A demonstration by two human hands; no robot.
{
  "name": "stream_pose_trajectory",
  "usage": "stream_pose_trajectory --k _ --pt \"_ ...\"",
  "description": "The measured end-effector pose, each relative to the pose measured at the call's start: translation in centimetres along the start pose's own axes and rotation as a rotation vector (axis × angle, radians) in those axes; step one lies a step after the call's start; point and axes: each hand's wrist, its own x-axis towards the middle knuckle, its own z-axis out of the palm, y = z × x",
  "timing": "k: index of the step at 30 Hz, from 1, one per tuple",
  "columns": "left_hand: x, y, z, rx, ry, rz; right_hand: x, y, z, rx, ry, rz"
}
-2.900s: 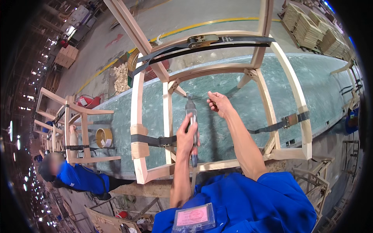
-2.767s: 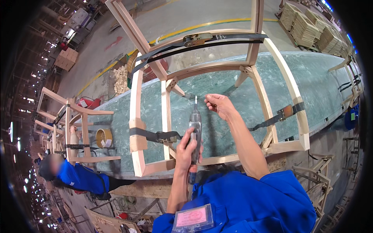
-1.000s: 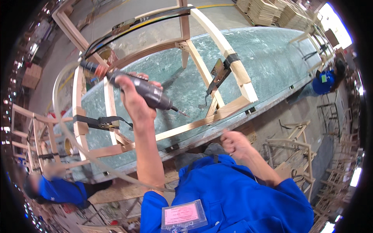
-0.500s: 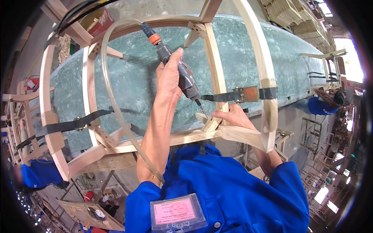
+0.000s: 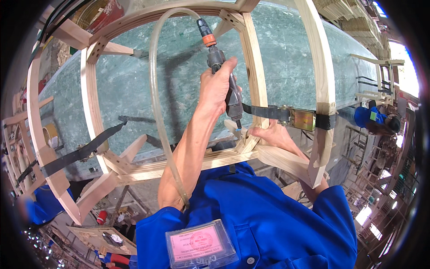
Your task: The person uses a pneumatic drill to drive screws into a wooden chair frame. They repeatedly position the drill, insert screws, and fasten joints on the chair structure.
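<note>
My left hand is wrapped around a dark air screwdriver, pointing down toward me. Its tip meets a small wooden corner block at the inner corner of a pale wooden chair frame; whether a screw is under it is too small to tell. A clear air hose loops from the tool's orange-ringed end and down across my left forearm. My right hand grips the frame at that corner, thumb beside the block, other fingers partly hidden behind the wood.
A black ratchet strap with a metal buckle spans the frame's right side; another strap crosses the left. Beneath lies a worn green tabletop. Another person in blue is at far right. More chair frames stand beyond.
The screwdriver and my left hand have moved right and stand more upright, with the tip now down at the corner block. The view has shifted slightly; my right hand keeps its place on the frame.
</note>
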Motion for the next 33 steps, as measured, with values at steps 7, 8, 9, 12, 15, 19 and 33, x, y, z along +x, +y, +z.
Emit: stream_pose_trajectory --k 7,8,9,12,15,19,33 --pt "-0.1 -1.4 0.4 0.044 -0.013 -0.042 0.2 1.1 0.6 -0.009 0.064 -0.069" --pt "-0.2 -1.7 0.4 0.058 -0.018 -0.053 0.0 0.9 0.5 0.013 0.076 -0.092" --pt "-0.2 -2.0 0.3 0.074 -0.025 -0.062 0.0 0.7 0.5 0.030 0.063 -0.093" --pt "-0.1 -2.4 0.3 0.081 -0.027 -0.083 0.2 0.9 0.5 0.059 0.010 -0.081" --pt "-0.3 -2.6 0.2 0.069 -0.007 -0.097 0.7 1.9 0.5 0.061 -0.040 -0.049" --pt "-0.2 -2.7 0.0 0.081 0.009 -0.105 0.6 1.7 0.5 0.095 -0.036 -0.042" --pt "-0.7 -2.8 0.2 0.110 -0.024 -0.142 0.6 2.1 1.1 0.194 0.039 -0.076"
